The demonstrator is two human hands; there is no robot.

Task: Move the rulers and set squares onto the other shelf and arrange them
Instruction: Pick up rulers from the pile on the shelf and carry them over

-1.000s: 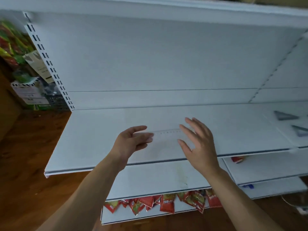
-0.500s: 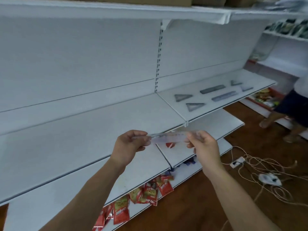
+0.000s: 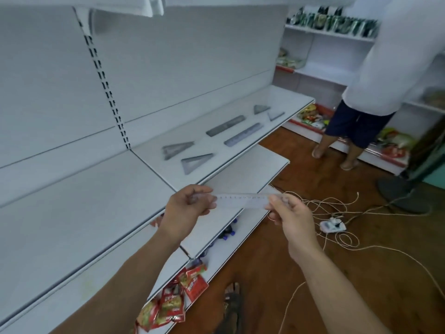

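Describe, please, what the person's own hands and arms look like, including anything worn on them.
The left hand and right hand are bare: no gloves, rings, watch or bracelet show. The left arm and right arm are bare too, with no sleeve in view down to the picture's bottom edge.

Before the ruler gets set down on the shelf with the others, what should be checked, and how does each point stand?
1. Grip: left hand and right hand pinch the clear ruler at its ends: ok.
2. Ruler roughly level: ok.
3. Bare room on the shelf beside the grey rulers: ok.
4. Other person stands beyond the shelf's far end: ok.
5. Floor: loose cords lie close by: not ok.
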